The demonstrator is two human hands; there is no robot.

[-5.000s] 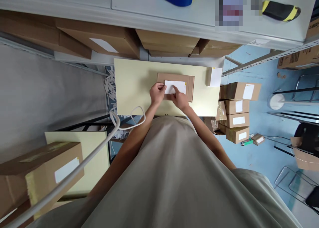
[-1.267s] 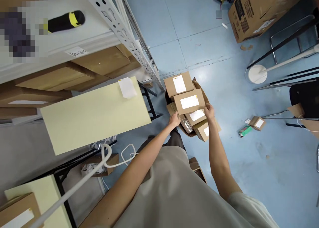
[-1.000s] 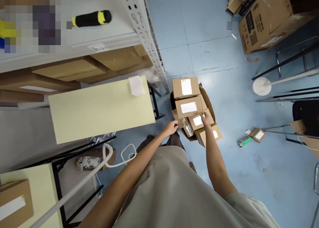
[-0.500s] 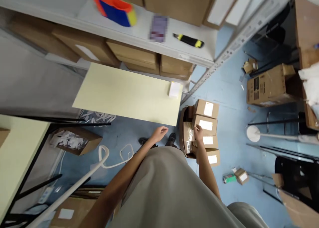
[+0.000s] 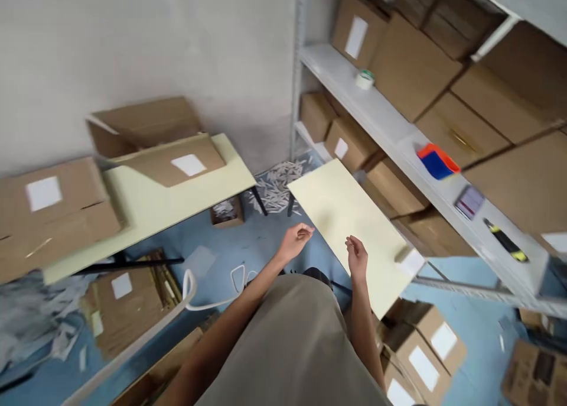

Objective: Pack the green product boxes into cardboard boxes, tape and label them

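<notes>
Both hands hang empty in front of my body. My left hand [image 5: 296, 242] has loosely curled fingers and floats over the blue floor beside the near edge of the small pale yellow table [image 5: 349, 217]. My right hand [image 5: 357, 258] has relaxed, parted fingers and hovers over that table's near corner. A small labelled box [image 5: 410, 258] lies at the table's right edge. Labelled cardboard boxes [image 5: 420, 350] are stacked on the floor at lower right, by my right arm.
A second yellow table [image 5: 146, 208] on the left carries large labelled cardboard boxes [image 5: 48, 211]. Grey shelving [image 5: 398, 140] on the right holds cartons, a tape roll [image 5: 365, 79], a blue-orange object [image 5: 436, 161] and a yellow-black tool [image 5: 505, 239]. White paper scraps [image 5: 277, 184] and a white cable [image 5: 195, 291] lie on the floor.
My hands let go of the labelled box on the floor stack and came up empty. My view swung left from the floor boxes toward the tables and wall.
</notes>
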